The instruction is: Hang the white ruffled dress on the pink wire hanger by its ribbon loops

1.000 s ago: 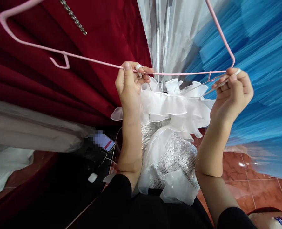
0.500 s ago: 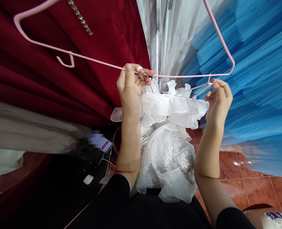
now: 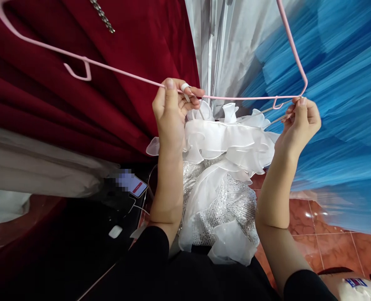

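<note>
A pink hanger (image 3: 123, 72) spans the upper view, with a small hook under its bar on each side. My left hand (image 3: 174, 102) is closed on the bar near its middle, and a pale strap loops over one of its fingers. With thumb and fingertips, my right hand (image 3: 300, 119) pinches another thin strap (image 3: 278, 120), stretched out past the right small hook. Both straps run down to a white dress (image 3: 223, 138) with organza ruffles and a silver sequined body. It hangs below the bar, between my forearms.
Dark red fabric (image 3: 135, 37) hangs on the left, blue tulle (image 3: 339, 104) on the right. Pale cloth and metal poles (image 3: 218, 50) stand behind. A lit phone (image 3: 135, 184) and a white case (image 3: 115, 231) lie on a black surface at lower left. The floor has red tiles (image 3: 332, 246).
My right hand has moved right and slightly up, drawing the strap outward beyond the small hook. The hanger has shifted a little left at its left end. My left hand keeps its grip.
</note>
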### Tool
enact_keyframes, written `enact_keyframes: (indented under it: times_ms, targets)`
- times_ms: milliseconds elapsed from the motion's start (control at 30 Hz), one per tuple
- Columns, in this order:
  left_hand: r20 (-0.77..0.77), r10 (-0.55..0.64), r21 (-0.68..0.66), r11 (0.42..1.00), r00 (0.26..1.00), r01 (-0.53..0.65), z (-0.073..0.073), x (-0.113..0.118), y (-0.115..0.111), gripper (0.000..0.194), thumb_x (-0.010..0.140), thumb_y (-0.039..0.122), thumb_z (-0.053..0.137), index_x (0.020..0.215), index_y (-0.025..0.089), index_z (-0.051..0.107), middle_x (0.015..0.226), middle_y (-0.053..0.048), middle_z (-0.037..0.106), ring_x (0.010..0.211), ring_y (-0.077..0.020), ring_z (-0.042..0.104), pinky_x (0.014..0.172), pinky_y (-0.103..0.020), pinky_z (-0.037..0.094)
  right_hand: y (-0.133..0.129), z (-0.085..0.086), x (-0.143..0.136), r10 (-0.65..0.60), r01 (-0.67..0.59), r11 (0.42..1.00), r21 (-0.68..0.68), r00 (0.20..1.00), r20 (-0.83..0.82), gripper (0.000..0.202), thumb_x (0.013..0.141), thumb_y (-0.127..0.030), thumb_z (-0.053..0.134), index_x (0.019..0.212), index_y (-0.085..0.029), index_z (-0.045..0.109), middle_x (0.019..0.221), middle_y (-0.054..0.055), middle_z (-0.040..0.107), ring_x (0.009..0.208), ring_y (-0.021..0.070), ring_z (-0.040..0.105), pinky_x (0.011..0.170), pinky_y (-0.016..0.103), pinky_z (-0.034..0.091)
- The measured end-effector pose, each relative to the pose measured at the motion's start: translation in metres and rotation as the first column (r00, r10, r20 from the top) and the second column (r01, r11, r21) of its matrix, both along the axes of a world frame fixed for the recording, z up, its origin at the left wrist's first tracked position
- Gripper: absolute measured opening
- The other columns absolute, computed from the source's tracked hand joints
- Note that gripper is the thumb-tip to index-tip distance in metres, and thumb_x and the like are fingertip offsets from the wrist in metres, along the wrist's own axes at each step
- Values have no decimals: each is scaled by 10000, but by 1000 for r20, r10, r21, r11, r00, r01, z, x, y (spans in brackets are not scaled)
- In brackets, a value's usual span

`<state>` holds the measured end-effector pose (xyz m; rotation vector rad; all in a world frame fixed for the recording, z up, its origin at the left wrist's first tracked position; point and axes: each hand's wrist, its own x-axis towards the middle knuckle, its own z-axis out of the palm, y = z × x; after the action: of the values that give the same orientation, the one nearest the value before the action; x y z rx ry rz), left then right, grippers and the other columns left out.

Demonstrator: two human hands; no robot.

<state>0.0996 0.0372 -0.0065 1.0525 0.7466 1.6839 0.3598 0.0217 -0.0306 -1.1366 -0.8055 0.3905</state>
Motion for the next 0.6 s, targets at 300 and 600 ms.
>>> enact_keyframes:
  times_ms: [300, 600]
  targets:
    - [41, 13, 78, 997, 999, -16, 4, 14, -1, 347, 1050, 264, 326, 789, 215, 550, 800, -45, 707, 666, -147, 582, 660, -315, 470, -33, 15, -77, -187, 187, 945, 270, 982, -28, 79, 887, -273, 536, 841, -271, 601, 751, -6, 560, 612, 130, 527, 553, 303, 409]
    - [22, -37, 69, 997, 999, 35, -2, 18, -5, 300, 1034, 345, 378, 838, 223, 571, 879, -65, 703, 709, -157, 580, 699, -318, 471, -9, 28, -118, 340, -371, 929, 17, 868, 363, 119, 932, -352, 547, 954, -285, 643, 973, -17, 658, 785, 117, 617, 668, 294, 528]
